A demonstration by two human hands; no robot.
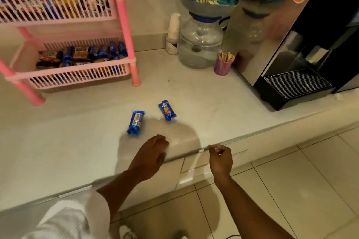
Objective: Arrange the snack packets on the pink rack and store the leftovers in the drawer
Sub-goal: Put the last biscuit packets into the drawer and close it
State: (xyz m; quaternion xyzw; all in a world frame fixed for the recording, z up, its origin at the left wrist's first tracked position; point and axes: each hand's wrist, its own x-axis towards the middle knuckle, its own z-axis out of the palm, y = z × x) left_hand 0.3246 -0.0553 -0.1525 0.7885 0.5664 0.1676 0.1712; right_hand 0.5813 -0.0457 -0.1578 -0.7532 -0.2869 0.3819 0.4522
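Two blue snack packets lie loose on the white counter: one nearer the middle, another a little to its right. My left hand hovers over the counter's front edge just below them, palm down, fingers together, holding nothing. My right hand is loosely curled in front of the closed drawer under the counter edge, nothing visibly in it. The pink rack stands at the back left, with several packets on its middle and lower shelves.
A water dispenser jar with a floral-covered bottle sits at the back, beside a white bottle and a purple cup of sticks. A steel and black machine occupies the right. Tiled floor lies below.
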